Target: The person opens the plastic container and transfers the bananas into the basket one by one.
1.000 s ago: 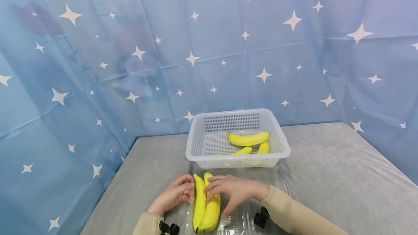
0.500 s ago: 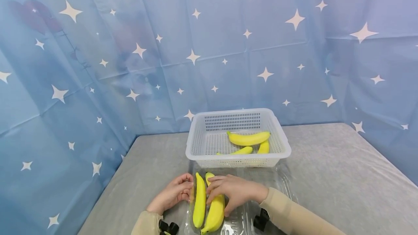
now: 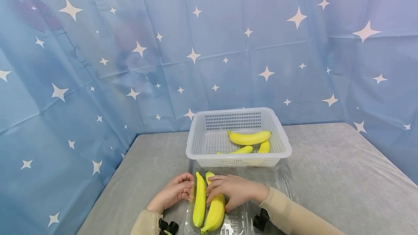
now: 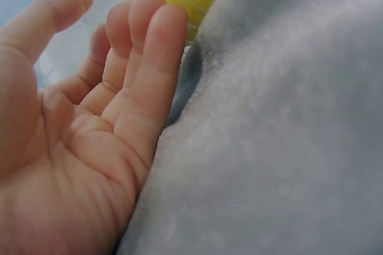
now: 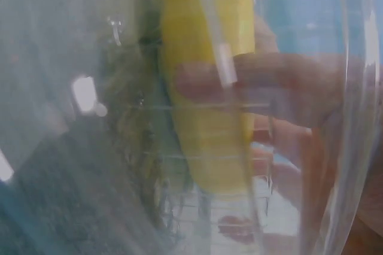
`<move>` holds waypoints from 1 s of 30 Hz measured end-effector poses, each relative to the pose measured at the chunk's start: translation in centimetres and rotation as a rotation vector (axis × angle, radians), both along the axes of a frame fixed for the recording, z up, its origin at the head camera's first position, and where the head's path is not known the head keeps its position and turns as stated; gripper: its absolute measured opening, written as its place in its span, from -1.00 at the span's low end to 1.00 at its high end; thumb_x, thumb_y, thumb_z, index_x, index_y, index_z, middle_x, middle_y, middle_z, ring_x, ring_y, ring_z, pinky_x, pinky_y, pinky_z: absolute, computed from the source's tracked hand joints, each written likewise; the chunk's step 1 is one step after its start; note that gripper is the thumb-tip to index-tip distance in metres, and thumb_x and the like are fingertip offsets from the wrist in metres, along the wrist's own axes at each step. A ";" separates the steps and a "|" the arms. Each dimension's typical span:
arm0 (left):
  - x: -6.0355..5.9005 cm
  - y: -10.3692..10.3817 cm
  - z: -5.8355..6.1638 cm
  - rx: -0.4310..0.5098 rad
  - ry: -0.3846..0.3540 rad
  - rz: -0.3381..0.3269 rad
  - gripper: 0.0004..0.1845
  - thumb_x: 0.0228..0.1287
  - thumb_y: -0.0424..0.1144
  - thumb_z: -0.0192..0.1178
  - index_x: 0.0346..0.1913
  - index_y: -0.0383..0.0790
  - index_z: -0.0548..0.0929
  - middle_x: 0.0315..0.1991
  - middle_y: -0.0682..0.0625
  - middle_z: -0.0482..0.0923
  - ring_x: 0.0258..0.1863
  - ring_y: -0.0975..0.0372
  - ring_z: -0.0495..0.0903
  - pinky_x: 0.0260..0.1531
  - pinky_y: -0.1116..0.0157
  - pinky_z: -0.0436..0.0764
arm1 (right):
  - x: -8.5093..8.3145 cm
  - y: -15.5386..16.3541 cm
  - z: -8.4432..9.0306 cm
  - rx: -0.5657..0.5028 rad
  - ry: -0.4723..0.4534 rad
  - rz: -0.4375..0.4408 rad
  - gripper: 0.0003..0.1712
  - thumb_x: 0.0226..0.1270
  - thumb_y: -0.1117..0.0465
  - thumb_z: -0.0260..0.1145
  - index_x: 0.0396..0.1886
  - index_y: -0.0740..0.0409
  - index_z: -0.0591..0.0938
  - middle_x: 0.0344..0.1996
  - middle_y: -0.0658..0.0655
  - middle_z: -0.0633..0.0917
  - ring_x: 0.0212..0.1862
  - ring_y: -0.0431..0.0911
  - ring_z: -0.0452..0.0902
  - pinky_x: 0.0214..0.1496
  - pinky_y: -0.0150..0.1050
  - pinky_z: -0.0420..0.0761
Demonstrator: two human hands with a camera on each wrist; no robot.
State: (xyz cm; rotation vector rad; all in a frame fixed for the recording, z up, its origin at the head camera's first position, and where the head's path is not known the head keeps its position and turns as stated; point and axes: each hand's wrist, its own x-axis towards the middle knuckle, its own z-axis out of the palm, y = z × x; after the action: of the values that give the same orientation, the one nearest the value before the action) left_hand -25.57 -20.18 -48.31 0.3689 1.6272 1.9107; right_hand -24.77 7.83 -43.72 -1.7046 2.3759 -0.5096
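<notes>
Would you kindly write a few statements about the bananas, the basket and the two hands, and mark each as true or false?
1. The white basket holds three bananas. True.
2. The right hand rests on one of the two bananas in the clear tray. True.
3. The left hand is lifting a banana out of the basket. False: it sits at the tray's left edge, beside the left banana.
4. The basket stands nearer the person than the tray. False: it stands behind the tray.
5. The table is covered in grey cloth. True.
</notes>
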 end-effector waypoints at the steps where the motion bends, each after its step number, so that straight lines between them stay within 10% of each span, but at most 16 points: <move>1: 0.0 0.0 0.0 0.003 0.003 -0.006 -0.94 0.45 -0.29 0.04 -0.19 -0.20 0.42 -0.45 0.03 0.44 -0.52 0.30 0.53 -0.43 0.35 0.61 | 0.0 0.0 0.0 0.001 -0.002 -0.001 -0.36 -0.04 0.31 0.50 0.11 -0.21 0.64 0.23 -0.12 0.51 0.44 0.01 0.14 0.38 -0.13 0.28; 21: 0.1 -0.1 0.1 -0.011 0.016 -0.007 -0.93 0.46 -0.29 0.04 -0.24 -0.17 0.47 -0.45 0.04 0.44 -0.52 0.29 0.54 -0.41 0.33 0.63 | 0.1 0.1 -0.3 -0.012 -0.001 -0.001 -0.37 -0.02 0.30 0.49 0.11 -0.19 0.63 0.24 -0.10 0.50 0.44 0.02 0.13 0.38 -0.11 0.27; 30: 0.1 -0.2 -0.2 -0.010 -0.003 0.009 -0.92 0.47 -0.27 0.03 -0.22 -0.18 0.47 -0.45 0.04 0.45 -0.52 0.27 0.56 -0.40 0.33 0.63 | 0.6 -0.1 0.0 0.033 0.047 -0.100 -0.24 -0.06 0.55 0.34 0.05 -0.32 0.65 0.23 -0.21 0.49 0.43 -0.08 0.15 0.16 0.31 0.39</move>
State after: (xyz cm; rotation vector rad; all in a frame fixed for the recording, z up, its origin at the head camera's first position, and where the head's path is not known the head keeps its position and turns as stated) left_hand -25.48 -20.35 -48.49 0.3546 1.6385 1.9079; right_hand -24.15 7.72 -43.74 -1.6081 2.4982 -0.4477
